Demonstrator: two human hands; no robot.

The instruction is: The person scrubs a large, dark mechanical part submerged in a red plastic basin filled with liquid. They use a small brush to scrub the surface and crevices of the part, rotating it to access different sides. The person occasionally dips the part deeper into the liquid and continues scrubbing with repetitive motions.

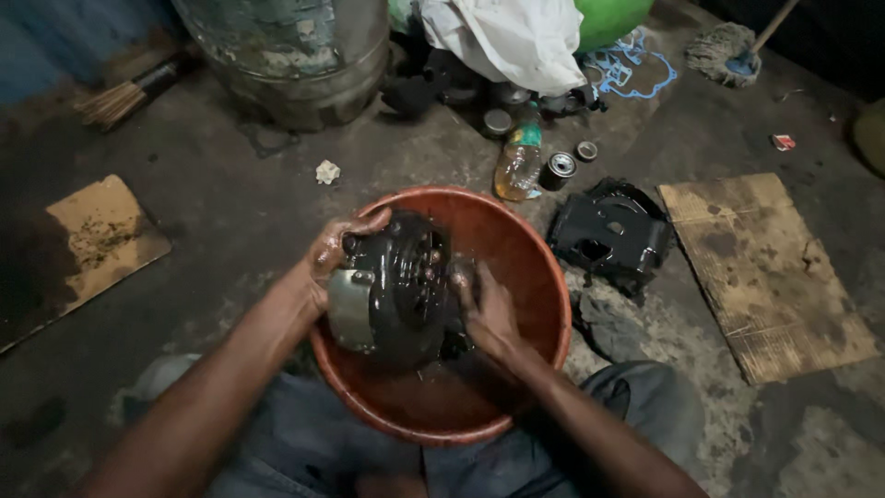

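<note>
A round orange-red plastic basin (525,249) sits on the floor between my knees, with dark liquid in its bottom. Over it I hold a black, oily round engine part (401,286) with a dull metal piece on its left side. My left hand (334,251) grips the part's upper left edge. My right hand (487,312) presses against its right side, fingers wet with oil.
A black engine cover (610,232) lies right of the basin, beside a worn cardboard sheet (765,272). Behind the basin stand a plastic bottle (518,159), small tins (557,170), a metal drum (295,55), a white cloth (507,37). Another cardboard piece (97,235) lies left.
</note>
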